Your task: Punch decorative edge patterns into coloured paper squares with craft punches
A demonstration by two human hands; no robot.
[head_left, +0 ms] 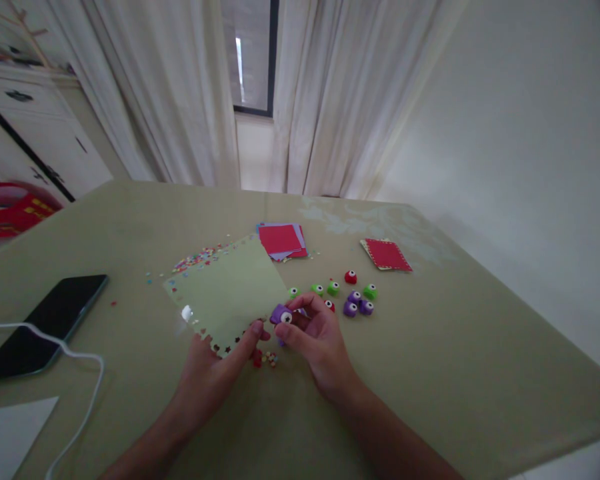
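My left hand [215,370] pinches the near edge of a pale green paper sheet [230,290], whose border carries small punched-out shapes. My right hand [315,337] is closed around a small purple paper punch [281,315] set on the sheet's right corner. Just past my right hand lie several more little punches: green ones [333,289], purple ones [357,305] and a red one [350,277]. Tiny paper cut-outs [269,359] lie between my hands.
A stack of red and lilac paper squares [281,241] and a single red square [387,255] lie farther back. Confetti bits [200,257] are scattered by the sheet's far-left corner. A dark phone [45,323] with a white cable [87,393] lies at left.
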